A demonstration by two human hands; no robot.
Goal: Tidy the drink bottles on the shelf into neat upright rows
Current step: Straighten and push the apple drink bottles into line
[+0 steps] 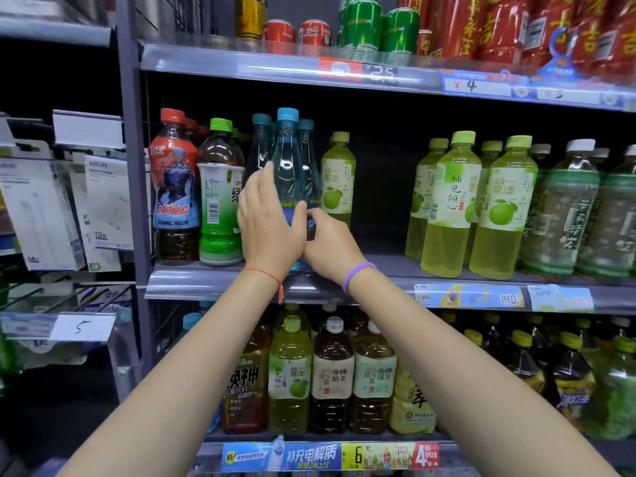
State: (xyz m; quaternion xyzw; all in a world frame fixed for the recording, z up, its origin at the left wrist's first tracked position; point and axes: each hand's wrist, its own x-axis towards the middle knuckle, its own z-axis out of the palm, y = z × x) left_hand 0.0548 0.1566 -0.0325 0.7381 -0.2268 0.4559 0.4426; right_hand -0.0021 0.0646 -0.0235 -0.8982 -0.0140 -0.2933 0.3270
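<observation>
A clear blue bottle with a blue cap (288, 156) stands upright at the front of the middle shelf (220, 282). My left hand (266, 222) wraps its left side and my right hand (328, 247) grips its lower right side. Two more blue-capped bottles (260, 142) stand just behind it. To its left are a green-capped tea bottle (220, 187) and a red-capped bottle (175, 180). A lone pale green bottle (339, 173) stands set back on the right. Further right, several yellow-green bottles (454, 201) crowd the shelf front.
A dark gap lies on the middle shelf between the lone green bottle and the yellow-green group. Cans (361, 24) fill the top shelf, tea bottles (332, 373) the lower one. A grey upright post (132, 166) bounds the shelf on the left, boxed goods (44, 208) hang beyond it.
</observation>
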